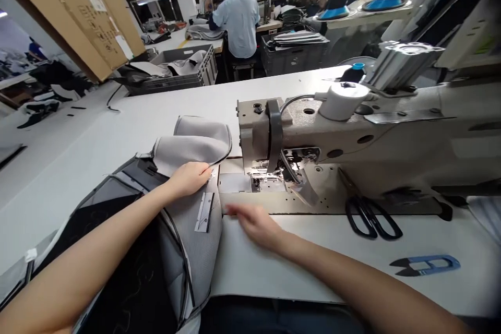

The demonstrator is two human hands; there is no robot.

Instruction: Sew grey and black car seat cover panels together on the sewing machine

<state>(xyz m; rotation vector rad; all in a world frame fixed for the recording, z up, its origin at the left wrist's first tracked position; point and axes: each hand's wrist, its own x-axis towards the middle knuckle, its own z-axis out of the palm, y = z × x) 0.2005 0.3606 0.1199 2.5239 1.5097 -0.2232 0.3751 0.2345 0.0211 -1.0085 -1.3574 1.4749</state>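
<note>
My left hand (190, 177) is closed on the edge of a grey and black sewn fabric cover (195, 148), left of the sewing machine's needle area. The cover has dark piping along its edges and drapes over the table's front edge toward my lap. A light strip with a dark edge (204, 212) lies on its grey mesh part, just below my left hand. To the right of the cover, my right hand (256, 223) hovers near the front of the sewing machine (297, 130). Motion smears its fingertips, and I cannot make out anything in them.
Black-handled scissors (370, 216) and blue thread snips (426, 265) lie on the white table (266, 266) at right. Behind stand a grey crate (211, 68) of fabric pieces and a cardboard box (90, 15). A person in a light blue shirt (238, 21) sits farther back.
</note>
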